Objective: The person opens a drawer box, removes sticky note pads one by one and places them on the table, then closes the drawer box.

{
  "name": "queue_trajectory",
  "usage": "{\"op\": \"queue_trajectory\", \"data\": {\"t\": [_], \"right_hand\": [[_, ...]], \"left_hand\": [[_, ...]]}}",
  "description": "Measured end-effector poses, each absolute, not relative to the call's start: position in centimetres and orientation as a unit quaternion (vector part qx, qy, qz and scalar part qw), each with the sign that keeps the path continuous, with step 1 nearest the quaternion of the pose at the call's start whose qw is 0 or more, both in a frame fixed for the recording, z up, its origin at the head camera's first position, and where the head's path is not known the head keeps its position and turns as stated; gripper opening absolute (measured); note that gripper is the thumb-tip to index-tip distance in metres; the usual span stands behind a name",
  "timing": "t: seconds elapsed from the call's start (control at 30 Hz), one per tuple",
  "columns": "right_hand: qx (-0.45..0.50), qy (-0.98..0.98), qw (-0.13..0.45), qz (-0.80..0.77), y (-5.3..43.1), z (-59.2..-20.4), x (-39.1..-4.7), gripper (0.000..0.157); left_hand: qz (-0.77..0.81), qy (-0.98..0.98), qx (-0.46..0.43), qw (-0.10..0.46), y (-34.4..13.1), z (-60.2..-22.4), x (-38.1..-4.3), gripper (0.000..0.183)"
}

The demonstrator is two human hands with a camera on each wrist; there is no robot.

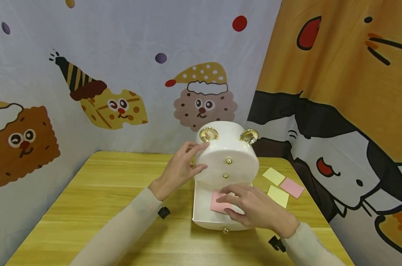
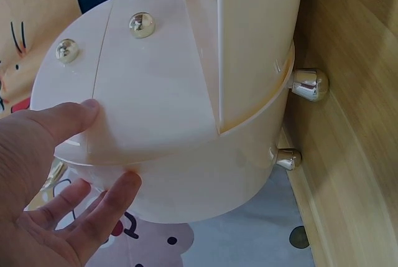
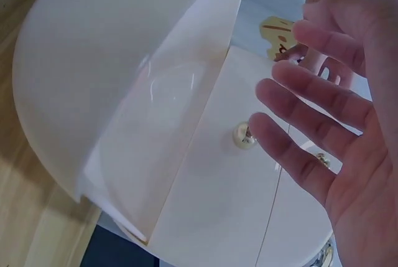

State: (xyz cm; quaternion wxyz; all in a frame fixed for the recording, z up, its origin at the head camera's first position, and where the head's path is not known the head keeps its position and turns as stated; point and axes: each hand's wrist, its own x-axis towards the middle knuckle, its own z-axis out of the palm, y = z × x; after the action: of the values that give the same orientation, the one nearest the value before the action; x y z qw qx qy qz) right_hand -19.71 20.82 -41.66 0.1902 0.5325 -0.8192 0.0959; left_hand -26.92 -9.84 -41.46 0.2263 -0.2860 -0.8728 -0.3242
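A white rounded drawer box (image 1: 227, 155) with gold ears and gold knobs stands on the table, its bottom drawer (image 1: 202, 201) pulled out. My left hand (image 1: 179, 166) rests at the box's left side. In the left wrist view its thumb (image 2: 78, 117) touches the front face and the other fingers lie along the curved side. Over the open drawer hovers my right hand (image 1: 254, 205), its fingers loosely spread, with nothing held in the right wrist view. Under those fingers a pink sticky note (image 1: 216, 205) lies in the drawer, partly hidden by the hand.
Two yellow sticky notes (image 1: 278, 195) and a pink one (image 1: 292, 187) lie on the wooden table (image 1: 127, 177), right of the box. Cartoon-printed curtains (image 1: 127, 44) hang behind the table and along its right side.
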Motion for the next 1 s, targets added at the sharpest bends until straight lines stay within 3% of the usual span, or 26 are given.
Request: {"op": "queue_trajectory", "data": {"t": [0.3, 1.0], "right_hand": [[0.551, -0.814, 0.166, 0.073, 21.2, -41.6, -21.0, 0.052], [0.592, -0.803, 0.06, 0.018, 20.3, -41.5, -24.3, 0.051]], "left_hand": [[-0.322, -0.869, -0.291, 0.236, -9.8, -41.4, -26.9, 0.077], [-0.31, -0.873, -0.287, 0.245, -9.6, -41.4, -26.9, 0.077]]}}
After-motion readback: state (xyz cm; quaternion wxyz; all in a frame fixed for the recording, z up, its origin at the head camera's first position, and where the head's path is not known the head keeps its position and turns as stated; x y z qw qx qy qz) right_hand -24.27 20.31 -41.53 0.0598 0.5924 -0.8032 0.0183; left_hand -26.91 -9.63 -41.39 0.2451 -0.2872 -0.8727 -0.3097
